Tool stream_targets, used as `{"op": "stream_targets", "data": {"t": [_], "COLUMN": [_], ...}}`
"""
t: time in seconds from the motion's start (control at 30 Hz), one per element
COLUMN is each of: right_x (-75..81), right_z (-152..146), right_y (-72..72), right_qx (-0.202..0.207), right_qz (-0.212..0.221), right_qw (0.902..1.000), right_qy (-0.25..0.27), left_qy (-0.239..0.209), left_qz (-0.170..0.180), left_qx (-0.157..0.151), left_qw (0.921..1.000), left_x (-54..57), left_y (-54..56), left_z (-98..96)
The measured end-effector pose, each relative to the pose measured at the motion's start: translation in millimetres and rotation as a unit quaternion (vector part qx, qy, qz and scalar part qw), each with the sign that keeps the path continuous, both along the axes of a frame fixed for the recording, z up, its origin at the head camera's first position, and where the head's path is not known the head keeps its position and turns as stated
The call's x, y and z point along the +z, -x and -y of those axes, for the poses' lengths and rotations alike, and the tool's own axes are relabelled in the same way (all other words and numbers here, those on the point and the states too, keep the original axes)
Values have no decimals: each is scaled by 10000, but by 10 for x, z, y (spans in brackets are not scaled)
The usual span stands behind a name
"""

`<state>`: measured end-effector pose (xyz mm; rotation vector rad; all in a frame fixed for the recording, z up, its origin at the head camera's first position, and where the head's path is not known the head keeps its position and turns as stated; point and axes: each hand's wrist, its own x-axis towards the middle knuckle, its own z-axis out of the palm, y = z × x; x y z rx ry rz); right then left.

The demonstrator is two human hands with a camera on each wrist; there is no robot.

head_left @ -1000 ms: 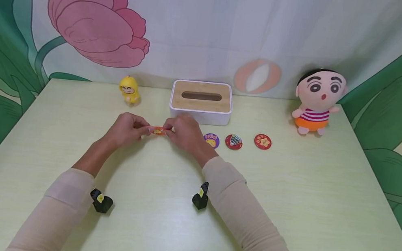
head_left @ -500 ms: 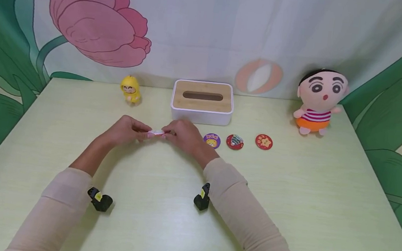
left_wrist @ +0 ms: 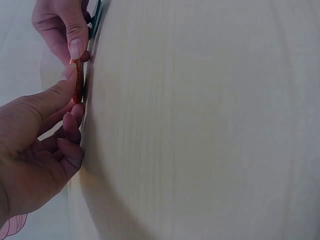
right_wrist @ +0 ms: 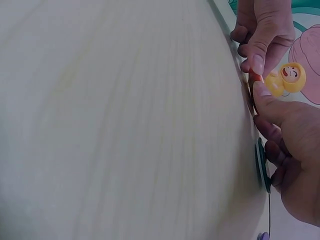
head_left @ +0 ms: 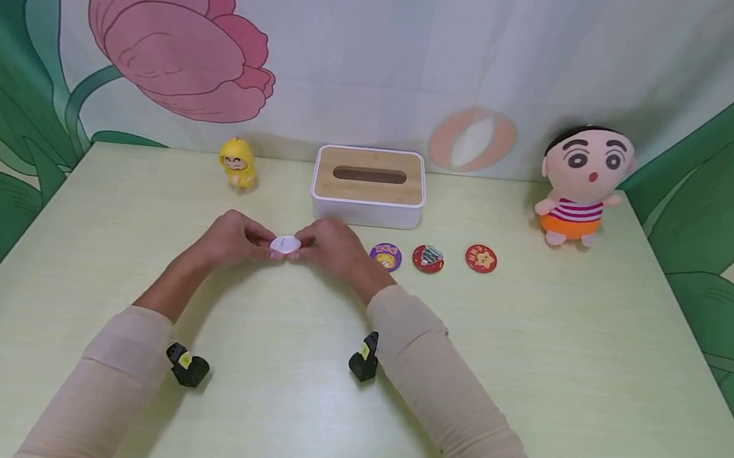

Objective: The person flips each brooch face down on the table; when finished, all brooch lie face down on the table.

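Observation:
Between both hands is a small round badge (head_left: 285, 244), its white back facing up in the head view. Its orange-red edge (left_wrist: 78, 82) shows in the left wrist view. My left hand (head_left: 236, 238) pinches the badge's left side between thumb and fingers. From the right, my right hand (head_left: 333, 246) pinches the opposite side. A green-edged disc (right_wrist: 262, 165) lies by the curled lower fingers of the right hand in the right wrist view; the head view hides it. Right of that hand lie a purple badge (head_left: 386, 257), a red tree badge (head_left: 428, 258) and a red-and-gold badge (head_left: 481, 259).
A white tissue box (head_left: 365, 214) with a wooden lid stands just behind the right hand. Back left is a yellow hooded figurine (head_left: 237, 164); back right sits a plush doll (head_left: 579, 188). A printed curtain (head_left: 358, 56) hangs behind the table (head_left: 274, 413).
The badge has been tilted over between the fingers, from its orange-red front showing to its white back facing up. Both hands have shifted slightly toward the body.

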<state>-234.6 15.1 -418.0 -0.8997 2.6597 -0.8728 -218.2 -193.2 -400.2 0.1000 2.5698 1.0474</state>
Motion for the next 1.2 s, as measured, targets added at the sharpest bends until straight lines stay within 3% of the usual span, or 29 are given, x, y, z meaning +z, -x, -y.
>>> {"op": "stream_targets", "data": {"t": [0.23, 0.43, 0.9, 1.2], "right_x": [6, 15, 2, -16], "right_z": [33, 74, 104, 57], "right_y": [-9, -14, -19, -17], "right_qx": [-429, -683, -804, -685], "right_qz": [211, 151, -28, -302], "right_qw": [9988, 9966, 9946, 9948], "right_qy": [-99, -434, -652, -693], "left_qy": [99, 38, 73, 238], "left_qz": [-26, -211, -273, -462], "left_qx": [194, 164, 51, -246], "left_qw": [9998, 9996, 9996, 9983], "left_x": [-47, -59, -71, -49], "left_y": [2, -8, -5, -18], "left_z": [-28, -43, -10, 56]}}
